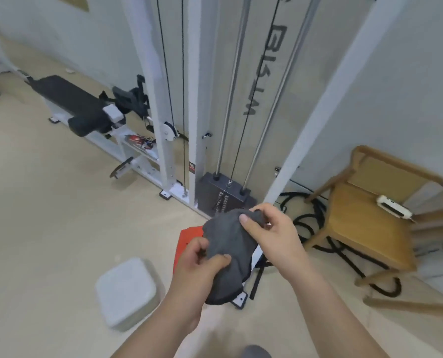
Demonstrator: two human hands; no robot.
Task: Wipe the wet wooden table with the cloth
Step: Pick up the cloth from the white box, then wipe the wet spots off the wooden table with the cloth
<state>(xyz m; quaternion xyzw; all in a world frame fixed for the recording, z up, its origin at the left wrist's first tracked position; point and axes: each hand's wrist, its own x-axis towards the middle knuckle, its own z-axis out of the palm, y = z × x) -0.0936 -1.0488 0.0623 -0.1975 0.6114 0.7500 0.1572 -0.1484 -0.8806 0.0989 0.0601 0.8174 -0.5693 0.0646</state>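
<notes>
A dark grey cloth (228,251) hangs bunched in front of me, held in both hands above the floor. My left hand (199,270) grips its lower left part with thumb over the fabric. My right hand (269,233) pinches the cloth's upper edge between thumb and fingers. No wooden table is in view; a wooden chair (365,223) with a tan seat stands at the right.
A white cable machine frame (168,140) with a black weight stack (223,192) stands straight ahead. A black padded bench (70,104) lies at the left. A pale square stool (127,293) and a red flat object (187,241) sit on the floor below my hands. Black ropes (305,223) coil beside the chair.
</notes>
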